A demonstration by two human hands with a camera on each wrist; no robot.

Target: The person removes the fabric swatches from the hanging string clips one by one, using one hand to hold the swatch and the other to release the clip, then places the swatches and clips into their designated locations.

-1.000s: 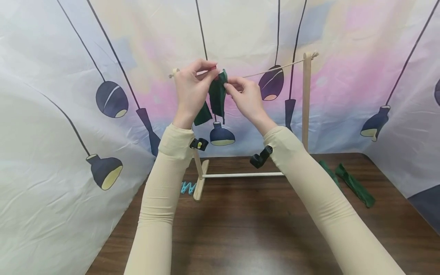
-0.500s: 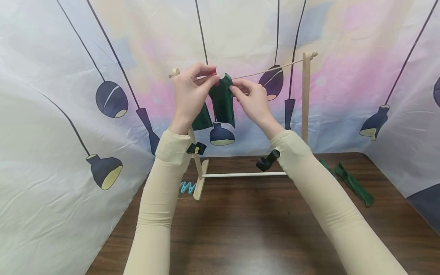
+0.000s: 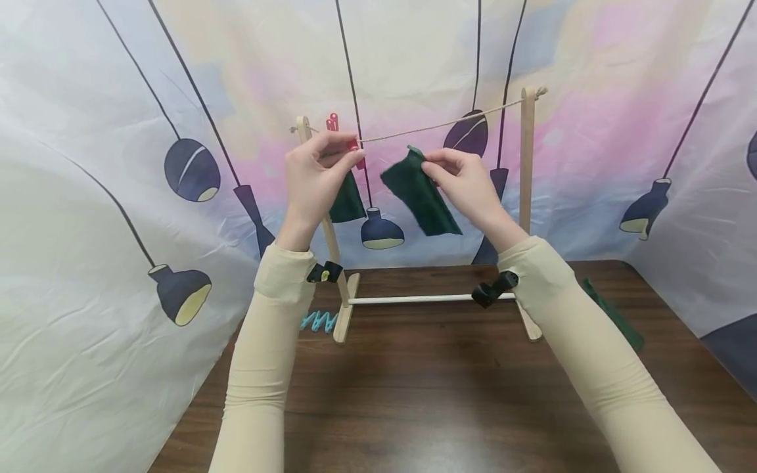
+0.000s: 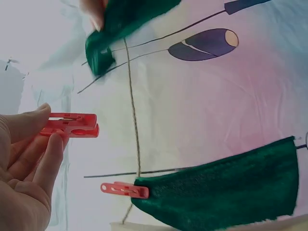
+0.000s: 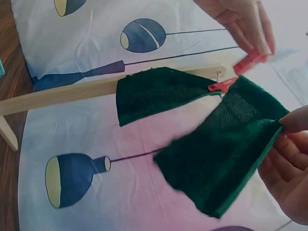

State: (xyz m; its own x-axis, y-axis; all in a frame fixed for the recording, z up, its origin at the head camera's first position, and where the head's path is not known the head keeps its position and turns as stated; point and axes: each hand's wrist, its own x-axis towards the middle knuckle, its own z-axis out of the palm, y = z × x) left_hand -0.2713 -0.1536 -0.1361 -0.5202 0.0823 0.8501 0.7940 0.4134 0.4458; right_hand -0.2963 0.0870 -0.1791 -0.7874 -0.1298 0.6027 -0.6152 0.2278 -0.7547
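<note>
My left hand (image 3: 319, 174) pinches a red clothespin (image 4: 72, 125) near the left end of the string (image 3: 408, 133). A dark green cloth piece (image 3: 422, 194) dangles from my right hand (image 3: 467, 184), whose thumb and fingers pinch its upper edge. In the head view this cloth hangs below the string, right of the left hand. Another green cloth (image 4: 216, 187) hangs on the string at the left post, held by a second red clothespin (image 4: 125, 189). In the right wrist view the held green cloth (image 5: 226, 149) is spread out, its near edge between thumb and fingers.
The string runs between a left wooden post (image 3: 331, 243) and a right wooden post (image 3: 527, 164), joined low by a white rod (image 3: 414, 299). Several blue clothespins (image 3: 318, 321) lie by the left foot. More green cloth (image 3: 615, 315) lies at the table's right, partly behind the right sleeve.
The right hand has drawn the green cloth right and down, away from the string and the left hand. The left hand has shifted slightly left and down with its red clothespin.
</note>
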